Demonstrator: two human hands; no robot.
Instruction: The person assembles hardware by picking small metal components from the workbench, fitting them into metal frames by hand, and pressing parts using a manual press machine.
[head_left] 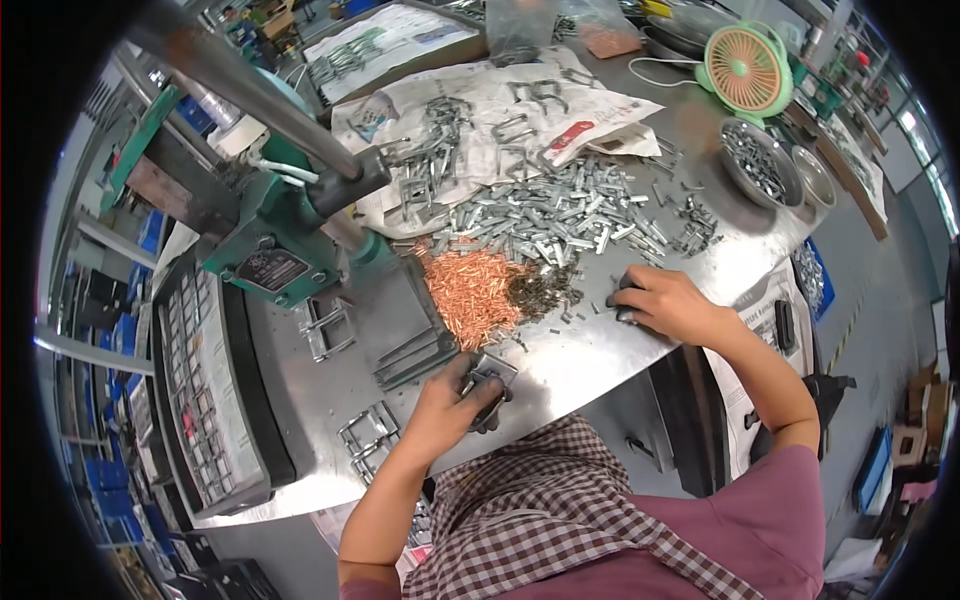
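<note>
My left hand (452, 398) grips a small metal buckle frame (490, 374) near the table's front edge, fingers closed around it. My right hand (668, 302) rests palm down on the steel table (590, 352), fingers curled over small dark metal parts (625, 300). Between the hands lies a heap of copper-coloured pins (468, 292) beside a small pile of dark bits (542, 290). Beyond them spreads a big heap of silver metal pieces (560, 215). A green hand press (270, 225) stands at the left, its steel base plate (395, 315) next to the pins.
Finished buckles (366, 432) lie at the front left, another buckle (326, 328) by the press. A tray of assembled parts (205, 390) sits at far left. Newspaper with metal frames (480, 110) covers the back. Steel bowls (762, 162) and a green fan (748, 66) stand at back right.
</note>
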